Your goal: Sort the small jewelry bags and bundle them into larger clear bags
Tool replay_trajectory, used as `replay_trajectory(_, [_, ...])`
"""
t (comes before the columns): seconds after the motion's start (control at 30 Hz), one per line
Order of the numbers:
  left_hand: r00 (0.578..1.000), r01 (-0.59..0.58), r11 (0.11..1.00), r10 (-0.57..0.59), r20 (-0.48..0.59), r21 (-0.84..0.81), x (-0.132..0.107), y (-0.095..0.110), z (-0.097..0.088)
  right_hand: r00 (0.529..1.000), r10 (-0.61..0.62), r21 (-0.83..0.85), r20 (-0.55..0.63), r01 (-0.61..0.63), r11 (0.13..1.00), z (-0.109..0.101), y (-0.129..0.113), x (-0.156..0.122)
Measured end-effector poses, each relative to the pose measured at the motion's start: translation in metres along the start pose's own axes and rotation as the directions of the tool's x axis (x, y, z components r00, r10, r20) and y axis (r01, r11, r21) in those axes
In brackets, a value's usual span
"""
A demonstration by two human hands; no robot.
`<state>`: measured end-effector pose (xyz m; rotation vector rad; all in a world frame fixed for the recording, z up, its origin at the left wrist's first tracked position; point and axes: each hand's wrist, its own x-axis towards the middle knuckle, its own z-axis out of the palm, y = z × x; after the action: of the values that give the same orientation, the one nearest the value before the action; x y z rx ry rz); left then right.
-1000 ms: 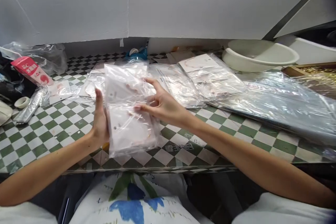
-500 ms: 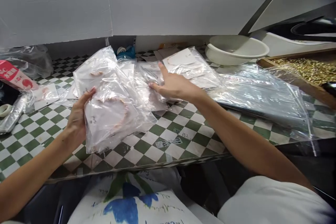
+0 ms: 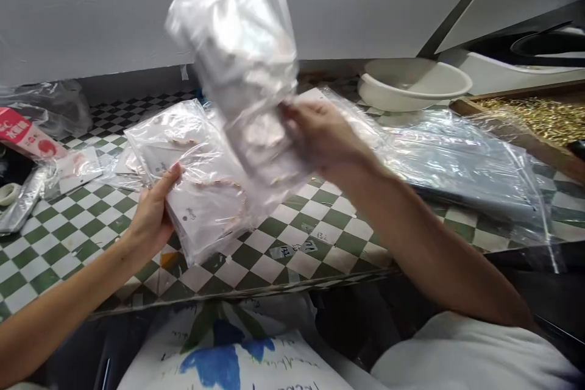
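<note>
My left hand (image 3: 153,207) is closed on a stack of clear plastic bags (image 3: 201,195), thumb on top. White cards with beaded bracelets (image 3: 223,186) show through the film. My right hand (image 3: 320,128) grips another clear bag (image 3: 247,61) by its right edge and holds it up above the table. That bag is smeared by motion; pale pieces inside it cannot be made out clearly. Its lower end overlaps the stack in my left hand. Behind my right hand, part of a bagged white card (image 3: 351,113) lies on the table.
A white basin (image 3: 411,88) stands at the back right, beside a wooden tray (image 3: 516,134) of small gold pieces. Flat clear bags (image 3: 461,164) lie in front of them. A red-and-white box (image 3: 30,134) and a tape roll (image 3: 9,194) are at left on the checkered table (image 3: 301,219).
My right hand has taken a bag from the pile in the middle and lifted it up to the left. My left hand has shifted slightly right with its stack.
</note>
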<state>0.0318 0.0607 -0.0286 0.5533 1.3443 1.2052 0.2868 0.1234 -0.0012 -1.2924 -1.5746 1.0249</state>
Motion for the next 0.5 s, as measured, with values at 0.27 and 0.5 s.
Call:
replay_trajectory(0.27, [0.981, -0.006, 0.998, 0.018, 0.193, -0.065, -0.012, -0.004, 0.004, 0.976, -0.095, -0.093, 0.198, 0.116, 0.989, 0.058, 0.010, -0.021])
replay_trajectory(0.5, [0.996, 0.088, 0.993, -0.086, 0.028, -0.084, -0.007, 0.007, 0.002, 0.968, 0.185, -0.609, -0.167, -0.249, 0.753, -0.052, 0.016, 0.035])
